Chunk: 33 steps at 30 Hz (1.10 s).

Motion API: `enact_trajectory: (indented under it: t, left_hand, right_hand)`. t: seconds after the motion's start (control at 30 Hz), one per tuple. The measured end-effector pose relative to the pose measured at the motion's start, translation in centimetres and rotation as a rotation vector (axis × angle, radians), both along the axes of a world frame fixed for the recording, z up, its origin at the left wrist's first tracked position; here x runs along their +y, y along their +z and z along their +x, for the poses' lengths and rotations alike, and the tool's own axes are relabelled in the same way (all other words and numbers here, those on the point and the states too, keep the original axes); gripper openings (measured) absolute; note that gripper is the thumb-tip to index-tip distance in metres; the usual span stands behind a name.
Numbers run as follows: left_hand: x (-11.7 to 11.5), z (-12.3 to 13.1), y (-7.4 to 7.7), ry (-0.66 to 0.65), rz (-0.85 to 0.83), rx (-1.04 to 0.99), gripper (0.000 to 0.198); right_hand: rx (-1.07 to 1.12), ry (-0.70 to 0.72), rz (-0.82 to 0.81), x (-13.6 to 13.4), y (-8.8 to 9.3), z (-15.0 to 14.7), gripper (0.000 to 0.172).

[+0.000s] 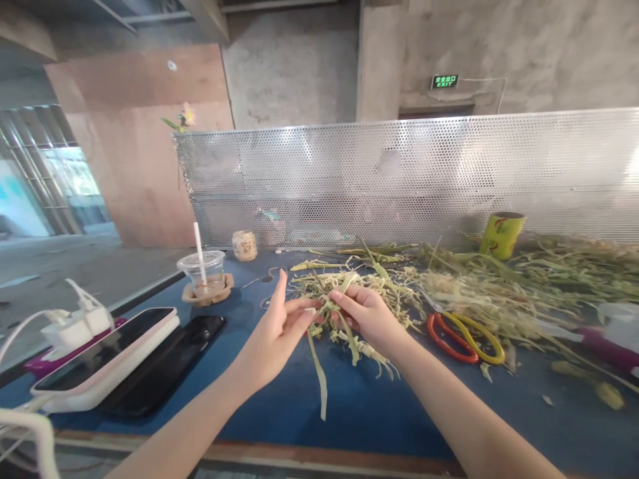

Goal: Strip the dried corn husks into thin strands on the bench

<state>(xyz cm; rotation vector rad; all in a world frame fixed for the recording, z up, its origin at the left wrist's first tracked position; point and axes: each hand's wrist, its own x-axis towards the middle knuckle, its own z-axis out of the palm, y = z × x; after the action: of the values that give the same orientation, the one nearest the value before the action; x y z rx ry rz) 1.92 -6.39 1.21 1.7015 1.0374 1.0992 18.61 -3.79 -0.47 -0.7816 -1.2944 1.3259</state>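
Above a blue counter (pixel 259 412), thin, frayed pale-green plant strips (pixel 327 311) sit pinched in the right grip (pixel 367 314); left grip (pixel 279 326) beside them, hold unclear; looped-handle scissors (pixel 472 347) lie right, perforated metal screen (pixel 324 166) behind

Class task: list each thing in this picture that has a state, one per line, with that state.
Right hand: pinching plant strips
Left hand: one digit raised, others by the strips
Plant strips: tangled, partly held
Scissors: lying down; blade opening unclear
Clear cup: upright, straw in it
Black phone: lying flat
White-edged phone: lying flat, screen dark
White charger: cable attached
Yellow container: standing, top open
Exit sign: lit
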Motion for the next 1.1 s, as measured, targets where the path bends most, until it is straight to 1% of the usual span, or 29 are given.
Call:
enact_trajectory:
  t: [0.13,0.2,0.27,0.3,0.37,0.43,0.57,0.63,0.73,0.8,0.87,0.97,1.03,1.1]
  left_hand:
    - [0.8,1.1,0.0,0.014,0.04,-0.086,0.083]
    - [1.0,1.6,0.1,-0.038,0.023,-0.142,0.088]
    - [1.3,2.2,0.2,-0.142,-0.045,-0.225,0.094]
    - [1.6,2.6,0.2,-0.174,-0.069,-0.258,0.097]
    - [2.0,3.1,0.2,-0.153,-0.072,-0.323,0.1]
    - [2.5,3.4,0.1,-0.117,-0.074,-0.363,0.101]
    - [2.8,3.3,-0.4,-0.043,-0.087,-0.412,0.1]
    - [2.8,3.1,-0.6,-0.04,-0.072,-0.428,0.099]
    - [2.9,2.7,-0.8,-0.031,-0.048,-0.434,0.097]
    - [2.9,2.5,-0.7,-0.032,-0.045,-0.415,0.097]
    - [2.9,2.4,-0.6,-0.052,-0.03,-0.388,0.101]
    - [2.8,2.2,-0.4,-0.067,0.021,-0.355,0.104]
    - [2.8,2.0,-0.3,-0.04,0.054,-0.345,0.102]
    - [2.8,1.8,-0.3,-0.022,0.07,-0.34,0.101]
  right_hand:
    - [-0.009,-0.052,0.031,0.1,0.1,0.2,0.029]
    - [-0.004,-0.073,0.055,0.1,0.2,0.3,0.028]
    - [-0.028,-0.099,0.104,0.1,0.3,0.3,0.027]
    - [-0.045,-0.117,0.129,0.1,0.3,0.3,0.027]
    - [-0.074,-0.159,0.159,0.2,0.3,0.3,0.026]
    - [-0.077,-0.193,0.15,0.3,0.3,0.4,0.026]
    - [-0.114,-0.256,0.168,0.4,0.2,0.6,0.022]
    - [-0.138,-0.225,0.205,0.4,0.2,0.6,0.019]
    - [-0.132,-0.119,0.209,0.3,0.3,0.6,0.025]
    - [-0.125,-0.104,0.197,0.2,0.4,0.6,0.029]
    - [-0.111,-0.092,0.19,0.2,0.6,0.6,0.029]
    - [-0.09,-0.025,0.197,0.1,0.8,0.8,0.027]
    - [-0.114,-0.039,0.207,0.1,0.9,0.9,0.025]
    - [-0.172,-0.091,0.221,0.1,0.9,1.1,0.025]
